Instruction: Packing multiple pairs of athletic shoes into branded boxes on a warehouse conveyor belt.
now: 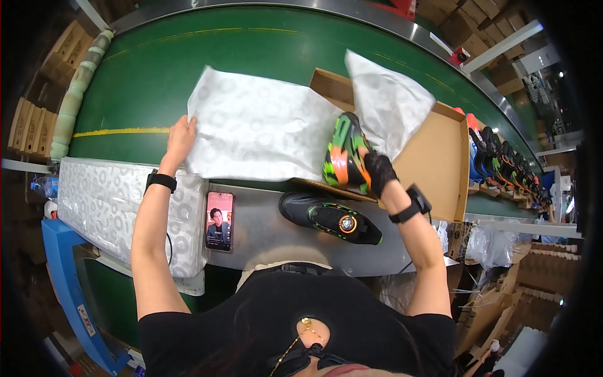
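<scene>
My left hand [181, 142] pinches the left edge of a white patterned wrapping sheet [264, 122], which spreads out to the right across an open brown shoebox [434, 164]. In my right hand [381, 174], which wears a black glove, is a shoe [341, 154] whose green, orange and black sole faces up. It rests at the sheet's right part, over the box. Another piece of the patterned paper [392, 100] stands up behind that shoe. A second black shoe [330, 217] with an orange-ringed dial lies on the metal ledge before me, touched by neither hand.
A phone [219, 221] lies on the metal ledge [264, 251]. To the left is a stack of patterned paper [107, 207] beside a blue frame [75, 283]. The green conveyor belt [144, 75] runs behind. Several shoes [502, 160] line the right side.
</scene>
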A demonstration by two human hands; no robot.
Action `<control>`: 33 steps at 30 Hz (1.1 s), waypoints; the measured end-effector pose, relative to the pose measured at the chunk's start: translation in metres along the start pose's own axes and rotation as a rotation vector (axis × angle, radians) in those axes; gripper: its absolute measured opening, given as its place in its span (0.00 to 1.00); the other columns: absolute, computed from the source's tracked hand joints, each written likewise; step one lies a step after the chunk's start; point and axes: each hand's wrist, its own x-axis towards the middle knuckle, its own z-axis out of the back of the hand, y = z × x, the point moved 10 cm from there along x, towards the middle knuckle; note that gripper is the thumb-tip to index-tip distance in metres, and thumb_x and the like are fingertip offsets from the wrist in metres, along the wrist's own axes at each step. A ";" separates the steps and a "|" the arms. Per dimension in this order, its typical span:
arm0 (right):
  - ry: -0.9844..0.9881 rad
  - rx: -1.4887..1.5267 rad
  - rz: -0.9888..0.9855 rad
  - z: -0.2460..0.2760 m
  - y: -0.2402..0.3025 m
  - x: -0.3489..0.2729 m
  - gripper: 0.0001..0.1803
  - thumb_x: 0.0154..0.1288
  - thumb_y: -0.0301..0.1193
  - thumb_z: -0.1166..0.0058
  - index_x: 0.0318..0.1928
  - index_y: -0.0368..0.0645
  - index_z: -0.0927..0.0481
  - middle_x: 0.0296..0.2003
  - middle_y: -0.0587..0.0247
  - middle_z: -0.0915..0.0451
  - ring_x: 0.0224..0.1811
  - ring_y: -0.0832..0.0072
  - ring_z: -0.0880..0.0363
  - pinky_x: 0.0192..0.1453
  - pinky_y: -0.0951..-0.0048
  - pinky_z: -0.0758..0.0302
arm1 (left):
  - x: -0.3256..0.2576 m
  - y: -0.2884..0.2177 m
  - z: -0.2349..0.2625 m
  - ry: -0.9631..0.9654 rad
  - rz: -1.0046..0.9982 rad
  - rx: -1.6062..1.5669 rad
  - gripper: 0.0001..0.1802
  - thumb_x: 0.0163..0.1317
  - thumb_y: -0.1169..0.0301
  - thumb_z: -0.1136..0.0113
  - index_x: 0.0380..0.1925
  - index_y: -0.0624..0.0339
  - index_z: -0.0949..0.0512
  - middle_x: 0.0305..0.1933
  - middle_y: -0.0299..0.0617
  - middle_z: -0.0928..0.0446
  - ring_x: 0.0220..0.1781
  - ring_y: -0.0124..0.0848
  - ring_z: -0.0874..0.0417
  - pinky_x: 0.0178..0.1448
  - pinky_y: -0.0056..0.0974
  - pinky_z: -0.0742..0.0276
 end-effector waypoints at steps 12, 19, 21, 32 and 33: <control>-0.107 0.814 -0.036 0.011 0.092 -0.037 0.11 0.57 0.33 0.48 0.33 0.37 0.24 0.24 0.73 0.26 0.23 0.84 0.32 0.27 0.80 0.34 | 0.079 -0.120 0.019 -0.021 -0.256 0.068 0.17 0.59 0.61 0.56 0.29 0.66 0.30 0.31 0.59 0.26 0.38 0.57 0.28 0.41 0.52 0.33; 0.103 0.802 -0.026 -0.109 0.046 0.049 0.15 0.57 0.39 0.50 0.37 0.39 0.26 0.26 0.68 0.26 0.28 0.82 0.30 0.35 0.79 0.33 | 0.004 -0.261 -0.029 0.457 -0.393 -0.743 0.17 0.58 0.60 0.49 0.30 0.66 0.27 0.24 0.39 0.25 0.24 0.24 0.27 0.28 0.29 0.31; 0.153 0.725 0.133 -0.099 0.099 0.034 0.15 0.57 0.35 0.52 0.42 0.40 0.29 0.35 0.61 0.27 0.39 0.76 0.31 0.43 0.75 0.34 | -0.035 -0.276 -0.078 0.691 -0.263 -0.875 0.16 0.60 0.61 0.50 0.37 0.65 0.29 0.26 0.37 0.26 0.26 0.20 0.28 0.28 0.26 0.31; -0.355 -0.798 0.144 0.061 0.028 -0.040 0.25 0.46 0.39 0.45 0.45 0.41 0.28 0.56 0.46 0.41 0.60 0.56 0.45 0.57 0.42 0.51 | -0.074 -0.264 -0.160 0.199 -0.971 0.452 0.36 0.44 0.41 0.48 0.49 0.54 0.30 0.54 0.49 0.35 0.60 0.44 0.40 0.58 0.66 0.58; -0.405 -0.667 0.206 0.076 0.032 -0.051 0.23 0.46 0.36 0.44 0.44 0.40 0.28 0.54 0.48 0.38 0.57 0.57 0.41 0.55 0.47 0.46 | -0.062 -0.263 -0.171 0.336 -0.828 0.655 0.42 0.39 0.36 0.47 0.46 0.59 0.27 0.48 0.50 0.31 0.56 0.43 0.37 0.57 0.68 0.60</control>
